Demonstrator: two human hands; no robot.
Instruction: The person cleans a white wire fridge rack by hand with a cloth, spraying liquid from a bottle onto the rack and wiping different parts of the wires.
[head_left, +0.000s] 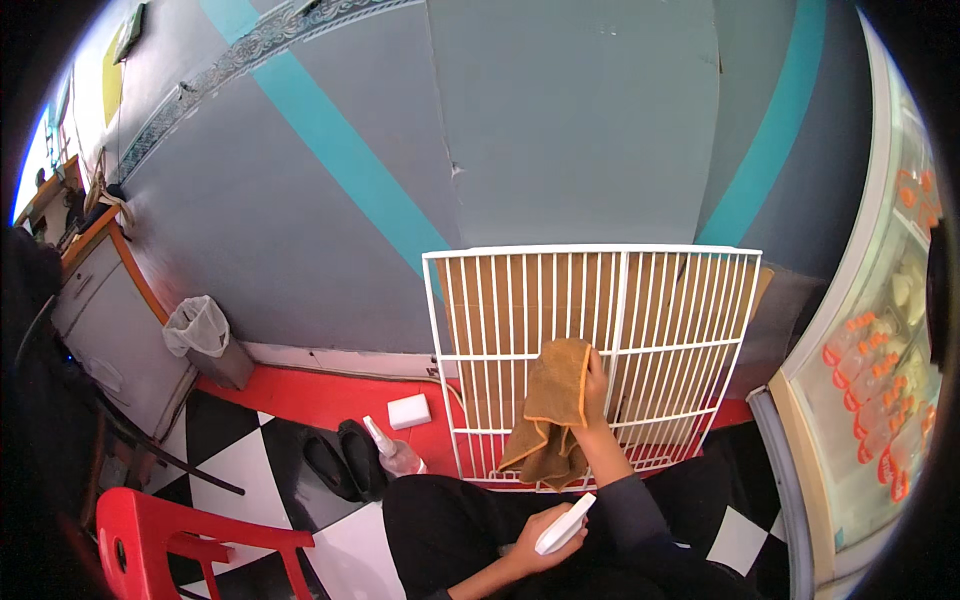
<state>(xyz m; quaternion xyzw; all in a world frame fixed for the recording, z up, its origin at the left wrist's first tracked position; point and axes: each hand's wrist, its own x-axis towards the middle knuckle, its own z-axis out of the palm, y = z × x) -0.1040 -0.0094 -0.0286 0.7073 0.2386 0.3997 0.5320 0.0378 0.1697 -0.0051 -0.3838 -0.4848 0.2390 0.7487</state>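
Note:
A white wire shelf rack (622, 300) stands upright before me, with a brown cardboard sheet (487, 322) behind its bars. My right hand (594, 386) grips a brown cloth with orange edging (556, 382) against the bars left of the middle upright. The cloth's lower part hangs in folds near the rack's bottom bars. Lower down, over my lap, my left hand (551, 531) is closed around a slim white object (566, 525). Its lower side is hidden, so I cannot tell exactly what it is.
Left of the rack are a white block (409, 411), a clear spray bottle (397, 450) and black shoes (345, 459). A red plastic chair (202, 532) stands lower left, a lined waste bin (210, 341) beyond. At right is a glass-fronted display fridge (862, 420) holding bottles.

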